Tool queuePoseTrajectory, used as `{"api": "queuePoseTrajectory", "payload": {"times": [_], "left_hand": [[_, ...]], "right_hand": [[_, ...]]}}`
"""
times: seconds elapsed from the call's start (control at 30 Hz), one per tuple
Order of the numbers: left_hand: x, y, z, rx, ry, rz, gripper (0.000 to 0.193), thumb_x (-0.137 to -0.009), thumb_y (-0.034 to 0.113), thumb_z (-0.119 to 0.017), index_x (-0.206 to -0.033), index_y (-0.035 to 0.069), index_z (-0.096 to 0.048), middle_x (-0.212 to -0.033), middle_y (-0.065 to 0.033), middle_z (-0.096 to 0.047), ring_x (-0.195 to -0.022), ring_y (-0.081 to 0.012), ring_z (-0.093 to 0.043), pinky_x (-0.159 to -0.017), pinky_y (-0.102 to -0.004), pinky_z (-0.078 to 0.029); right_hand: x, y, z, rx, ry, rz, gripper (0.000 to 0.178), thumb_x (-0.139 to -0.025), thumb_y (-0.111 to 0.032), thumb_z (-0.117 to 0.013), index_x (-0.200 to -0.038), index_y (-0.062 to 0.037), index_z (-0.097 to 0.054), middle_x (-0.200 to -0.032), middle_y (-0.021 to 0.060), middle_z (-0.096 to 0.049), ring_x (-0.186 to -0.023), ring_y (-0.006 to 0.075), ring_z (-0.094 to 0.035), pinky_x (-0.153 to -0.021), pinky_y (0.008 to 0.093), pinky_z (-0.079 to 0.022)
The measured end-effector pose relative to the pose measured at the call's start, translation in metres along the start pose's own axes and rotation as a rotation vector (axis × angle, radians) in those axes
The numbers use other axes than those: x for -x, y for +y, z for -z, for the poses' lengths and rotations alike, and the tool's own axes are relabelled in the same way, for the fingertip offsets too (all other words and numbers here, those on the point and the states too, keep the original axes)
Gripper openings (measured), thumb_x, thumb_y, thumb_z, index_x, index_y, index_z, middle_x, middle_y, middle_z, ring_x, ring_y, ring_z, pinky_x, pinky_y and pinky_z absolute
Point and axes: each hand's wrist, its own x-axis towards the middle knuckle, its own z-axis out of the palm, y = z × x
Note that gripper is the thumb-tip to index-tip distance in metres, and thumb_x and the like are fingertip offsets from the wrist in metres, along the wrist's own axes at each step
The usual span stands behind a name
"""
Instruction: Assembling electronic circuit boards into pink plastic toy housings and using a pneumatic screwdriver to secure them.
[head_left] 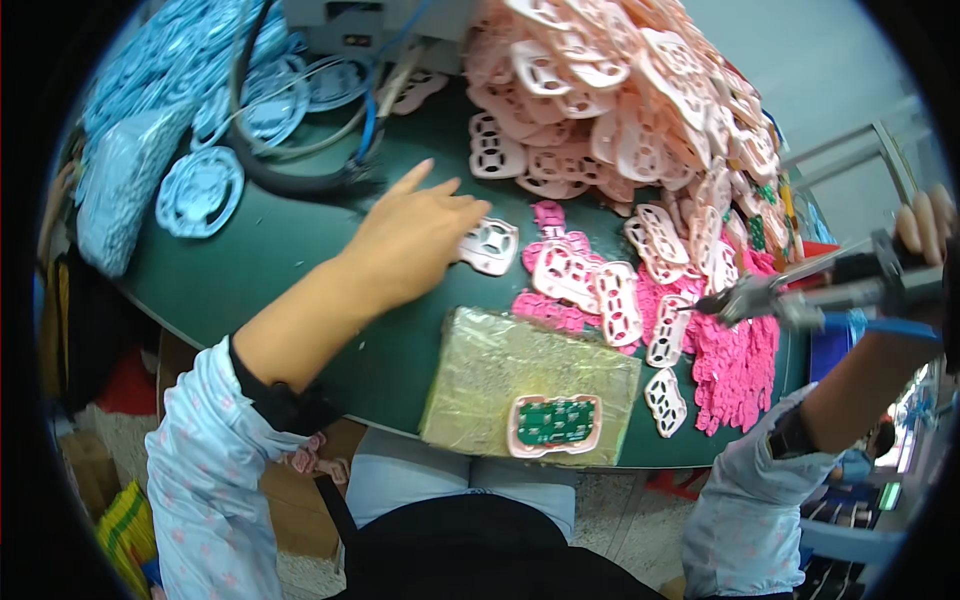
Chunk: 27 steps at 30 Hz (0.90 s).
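My left hand (420, 240) reaches over the green table, palm down with the fingers spread. Right beside it lies a pale pink plastic shell (490, 246) with cut-out holes; whether the hand touches it I cannot tell. Raised at the right, my right hand (925, 230) is closed round a grey gun-shaped hand tool (800, 290) with a narrow dark tip, which points left above more pink shells (668, 330). On a tape-wrapped, yellowish block (480, 350) before me sits a pink-rimmed shell with a green circuit board (556, 424) in it.
A tall heap of pale pink shells (620, 110) fills the back right. Bright pink rubbery pieces (735, 370) lie in piles at the right. Light blue plastic parts (200, 190) and a bag (130, 190) stand at the left. A black hose (290, 180) curves down from a grey machine (380, 25).
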Motion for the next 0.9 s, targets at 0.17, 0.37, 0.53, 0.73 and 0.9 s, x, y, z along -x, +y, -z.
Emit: {"api": "queuePoseTrajectory", "payload": {"times": [0.17, 0.37, 0.53, 0.73, 0.9], "left_hand": [[-0.004, 0.0, 0.003, 0.061, 0.087, 0.093, 0.05, -0.065, 0.007, -0.079, -0.11, 0.001, -0.061, -0.08, -0.0097, -0.054, -0.087, -0.0315, -0.06, -0.091, -0.0423, -0.044], [0.0, 0.009, 0.032, 0.722, -0.02, 0.513, 0.022, -0.084, 0.01, -0.066, -0.102, -0.003, -0.061, -0.08, -0.0086, -0.064, -0.067, -0.0175, -0.063, -0.061, -0.0311, -0.049], [0.036, 0.029, 0.043, 1.24, 0.072, 0.581, 0.022, -0.09, 0.011, -0.06, -0.104, -0.006, -0.061, -0.088, -0.0117, -0.068, -0.075, -0.0156, -0.067, -0.066, -0.0276, -0.053], [0.049, 0.053, 0.044, 1.583, 0.053, 0.599, 0.031, -0.093, 0.011, -0.058, -0.117, -0.008, -0.055, -0.101, -0.0182, -0.068, -0.085, -0.0212, -0.07, -0.077, -0.0323, -0.059], [0.054, 0.07, 0.042, 1.651, 0.033, 0.566, 0.031, -0.094, 0.011, -0.055, -0.12, -0.007, -0.054, -0.104, -0.0182, -0.068, -0.088, -0.0227, -0.07, -0.079, -0.0337, -0.058]], "right_hand": [[0.019, 0.03, -0.03, 0.485, 0.726, -0.057, 0.048, -0.094, -0.019, -0.056, -0.131, 0.0085, -0.041, -0.082, 0.001, -0.039, -0.071, 0.0093, -0.039, -0.072, 0.0263, -0.038], [0.041, 0.001, -0.009, 0.59, 0.7, -0.184, 0.04, -0.094, -0.029, -0.057, -0.124, -0.0014, -0.057, -0.119, 0.0178, -0.064, -0.107, 0.0272, -0.063, -0.094, 0.0379, -0.048], [0.127, 0.029, -0.101, 1.13, 0.832, -0.657, 0.014, -0.088, -0.013, -0.066, -0.097, -0.0022, -0.07, -0.089, 0.0047, -0.069, -0.078, 0.0112, -0.064, -0.069, 0.0247, -0.05], [0.169, 0.12, -0.146, 1.126, 0.597, -0.882, 0.009, -0.08, -0.009, -0.071, -0.086, -0.0039, -0.07, -0.079, 0.0095, -0.066, -0.068, 0.0215, -0.065, -0.06, 0.0323, -0.052], [0.155, 0.162, -0.137, 1.326, 0.422, -0.652, 0.011, -0.077, -0.012, -0.072, -0.085, -0.0054, -0.067, -0.085, 0.0099, -0.065, -0.08, 0.0249, -0.065, -0.065, 0.0389, -0.053]]}}
